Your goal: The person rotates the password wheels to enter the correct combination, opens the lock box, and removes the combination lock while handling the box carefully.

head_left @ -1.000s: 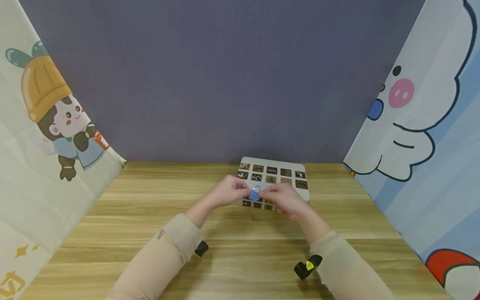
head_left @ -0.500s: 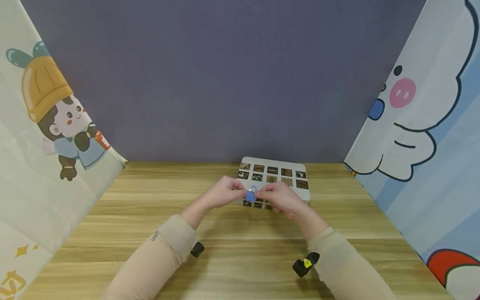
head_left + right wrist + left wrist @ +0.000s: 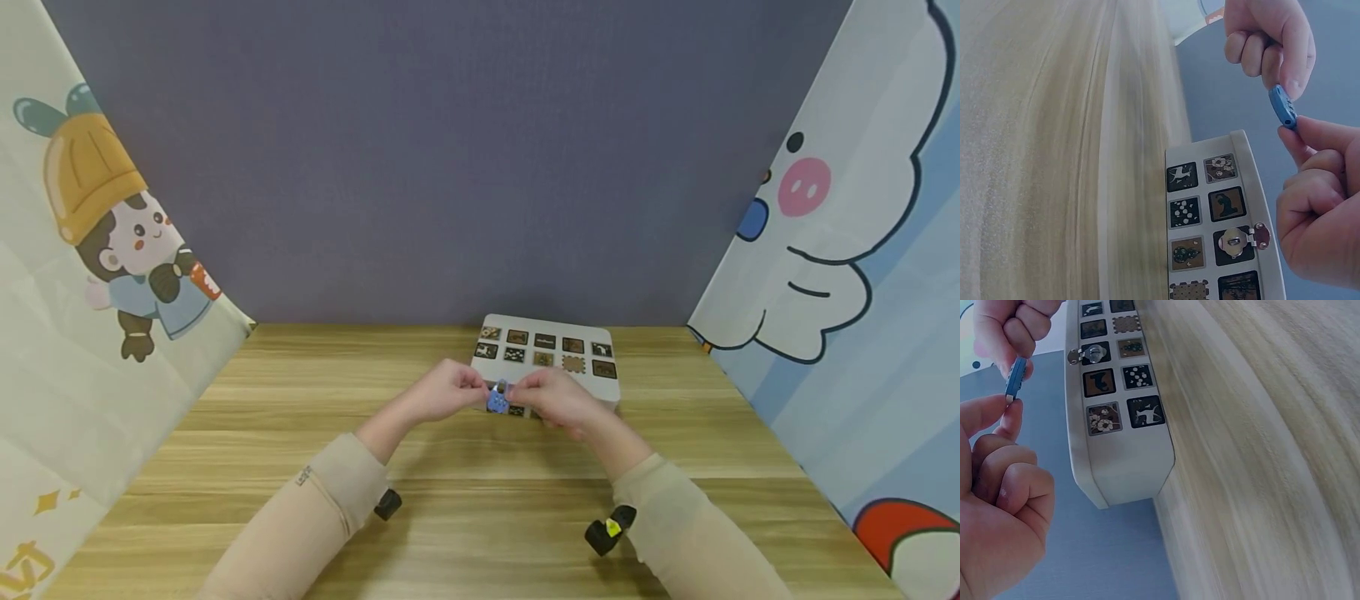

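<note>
Both hands hold a small blue padlock (image 3: 498, 398) between them, just above the near side of a white box (image 3: 549, 330) with dark picture squares. My left hand (image 3: 442, 392) pinches its left edge with thumb and index finger. From the other side, the thumb and index finger of my right hand (image 3: 561, 400) pinch it too. The padlock (image 3: 1015, 378) appears edge-on in the left wrist view. On the box front, a metal hasp (image 3: 1235, 241) with a round turn-piece shows in the right wrist view. Fingers partly cover the padlock's sides.
The box stands at the back of a wood-grain table (image 3: 480, 517), near a dark grey-purple upright panel (image 3: 450, 167). Cartoon-printed cloths flank the table, one on the left (image 3: 45, 275) and one on the right (image 3: 900, 333). Black straps with cameras sit at both wrists.
The two hands and the padlock have shifted a little to the left. The padlock has also come slightly lower and tilted, so its shackle looks shorter in the head view.
</note>
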A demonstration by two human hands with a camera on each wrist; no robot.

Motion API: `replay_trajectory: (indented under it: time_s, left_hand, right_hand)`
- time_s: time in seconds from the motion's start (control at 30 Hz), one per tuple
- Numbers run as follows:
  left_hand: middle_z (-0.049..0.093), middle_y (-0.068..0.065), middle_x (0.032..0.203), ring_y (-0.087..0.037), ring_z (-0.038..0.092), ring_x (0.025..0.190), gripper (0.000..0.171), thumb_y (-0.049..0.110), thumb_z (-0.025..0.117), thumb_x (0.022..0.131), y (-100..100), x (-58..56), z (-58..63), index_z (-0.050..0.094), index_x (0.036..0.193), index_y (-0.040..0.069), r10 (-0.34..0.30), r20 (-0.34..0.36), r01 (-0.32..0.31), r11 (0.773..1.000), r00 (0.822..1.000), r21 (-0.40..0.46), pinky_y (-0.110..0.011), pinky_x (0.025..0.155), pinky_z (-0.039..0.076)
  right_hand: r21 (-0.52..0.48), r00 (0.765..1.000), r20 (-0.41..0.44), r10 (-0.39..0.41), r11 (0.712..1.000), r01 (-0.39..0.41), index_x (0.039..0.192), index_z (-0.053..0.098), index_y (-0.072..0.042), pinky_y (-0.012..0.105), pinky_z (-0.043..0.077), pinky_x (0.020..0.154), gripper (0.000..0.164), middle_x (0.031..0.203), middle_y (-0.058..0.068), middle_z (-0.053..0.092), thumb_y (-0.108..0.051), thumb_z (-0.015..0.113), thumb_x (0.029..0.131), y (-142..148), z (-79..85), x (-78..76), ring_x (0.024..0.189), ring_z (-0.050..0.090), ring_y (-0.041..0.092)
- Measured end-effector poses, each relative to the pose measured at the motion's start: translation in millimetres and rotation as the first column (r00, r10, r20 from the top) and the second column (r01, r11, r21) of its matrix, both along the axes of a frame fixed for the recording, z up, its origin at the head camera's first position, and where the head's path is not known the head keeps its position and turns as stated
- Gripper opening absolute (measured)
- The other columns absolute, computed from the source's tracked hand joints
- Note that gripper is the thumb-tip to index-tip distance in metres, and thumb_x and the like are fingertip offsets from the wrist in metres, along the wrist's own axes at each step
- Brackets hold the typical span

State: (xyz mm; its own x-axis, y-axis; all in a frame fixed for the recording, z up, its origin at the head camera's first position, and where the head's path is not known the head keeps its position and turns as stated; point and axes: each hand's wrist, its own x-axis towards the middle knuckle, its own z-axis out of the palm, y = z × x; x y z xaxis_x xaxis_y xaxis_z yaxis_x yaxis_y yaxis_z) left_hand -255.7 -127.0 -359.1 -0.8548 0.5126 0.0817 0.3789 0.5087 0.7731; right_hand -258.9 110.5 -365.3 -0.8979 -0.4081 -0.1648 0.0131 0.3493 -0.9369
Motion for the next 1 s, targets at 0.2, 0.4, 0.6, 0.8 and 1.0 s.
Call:
replay_trajectory:
  time_s: [0.2,0.4,0.6,0.8,1.0]
  left_hand:
    - [0.052,0.005,0.060,-0.006,0.034,0.048,0.012,0.015,0.067,0.096,-2.6,0.7,-4.6,0.075,0.089,0.009,-0.011,0.012,0.011,1.000,1.000,-0.016,-0.020,0.045,0.029]
    - [0.051,0.006,0.060,-0.006,0.034,0.049,0.012,0.014,0.068,0.095,-4.1,0.8,-7.7,0.076,0.089,0.008,-0.036,0.007,0.036,0.999,0.999,-0.036,-0.021,0.046,0.029]
    - [0.053,0.008,0.062,-0.005,0.035,0.050,0.015,0.012,0.067,0.095,-4.8,0.2,-10.2,0.075,0.089,0.001,-0.068,-0.009,0.067,0.995,0.998,-0.068,-0.021,0.048,0.031]
    - [0.057,-0.002,0.066,-0.005,0.034,0.049,0.014,0.011,0.068,0.096,-5.5,1.6,-11.7,0.077,0.088,0.005,-0.091,-0.007,0.091,0.993,0.996,-0.079,-0.020,0.046,0.029]
    - [0.055,0.005,0.063,-0.005,0.033,0.048,0.011,0.010,0.068,0.096,-6.2,2.7,-14.4,0.077,0.090,0.006,-0.096,0.020,0.097,0.992,0.995,-0.084,-0.019,0.046,0.030]
  right_hand:
    - [-0.004,0.999,-0.005,0.032,0.999,-0.032,0.098,0.078,-0.005,0.024,0.026,0.041,0.016,0.052,-0.008,0.036,-0.020,0.073,0.094,-1.2,-2.2,1.6,0.042,0.026,0.007]
    - [0.007,0.998,-0.004,0.057,0.998,-0.057,0.093,0.078,-0.006,0.023,0.025,0.041,0.015,0.061,-0.006,0.040,-0.020,0.072,0.095,-2.7,-6.3,1.6,0.043,0.026,0.008]
    - [0.041,0.998,-0.014,0.064,0.997,-0.064,0.089,0.077,-0.007,0.023,0.026,0.041,0.015,0.064,-0.005,0.045,-0.020,0.072,0.095,-4.2,-11.1,2.1,0.043,0.028,0.007]
    - [0.066,0.997,-0.021,0.075,0.995,-0.073,0.095,0.077,-0.008,0.022,0.028,0.041,0.015,0.096,0.003,0.069,-0.022,0.072,0.095,-4.8,-15.9,2.5,0.043,0.029,0.007]
    - [0.082,0.996,-0.021,0.087,0.993,-0.085,0.098,0.077,-0.007,0.021,0.028,0.041,0.016,0.108,0.007,0.070,-0.021,0.072,0.094,-5.7,-19.5,2.9,0.044,0.030,0.006]
